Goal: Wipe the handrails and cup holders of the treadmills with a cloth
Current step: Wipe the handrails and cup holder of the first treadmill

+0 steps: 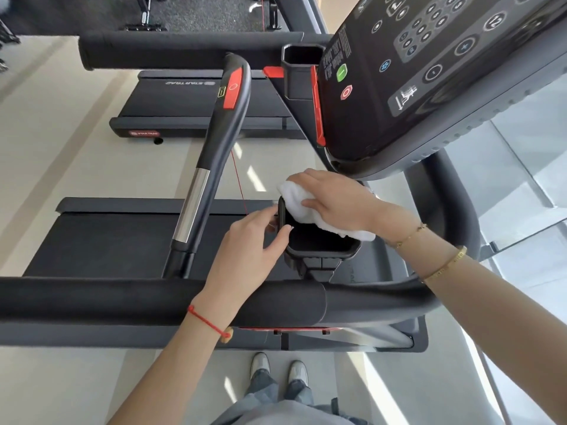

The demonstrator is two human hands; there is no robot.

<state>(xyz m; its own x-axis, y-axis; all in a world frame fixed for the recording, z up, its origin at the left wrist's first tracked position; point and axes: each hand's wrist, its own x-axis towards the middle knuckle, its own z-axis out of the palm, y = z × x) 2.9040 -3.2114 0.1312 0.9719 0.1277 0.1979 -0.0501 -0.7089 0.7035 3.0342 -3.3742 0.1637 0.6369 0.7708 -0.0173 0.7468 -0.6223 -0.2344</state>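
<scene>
Two bare hands work at one black cup holder (322, 243) mounted just below the treadmill console (429, 81). Right hand (334, 197) lies on a white cloth (306, 210), fingers fairly straight and spread over it, pressing the cloth onto the holder's far rim; part of the cloth hangs down into the opening, another fold trails over the right-hand rim. Left hand (245, 250) steadies the holder from the near-left side: fingers curled around its left wall, thumb tip resting on the inner rim, so this grip is pinching the holder's edge. Red string bracelet on the left wrist, gold bracelets on the right.

Padded black handrail (92, 302) runs across below the holder; both forearms pass over it. A centre handlebar (214, 142) with a chrome section and red panel rises to the left of the holder, apart from both hands. Second cup holder (302, 72) sits farther off, at the console's other side, untouched. Neighbouring treadmill deck (184, 105) visible beyond. Pale floor (76, 378) below, with the person's shoes (277, 372) standing on it.
</scene>
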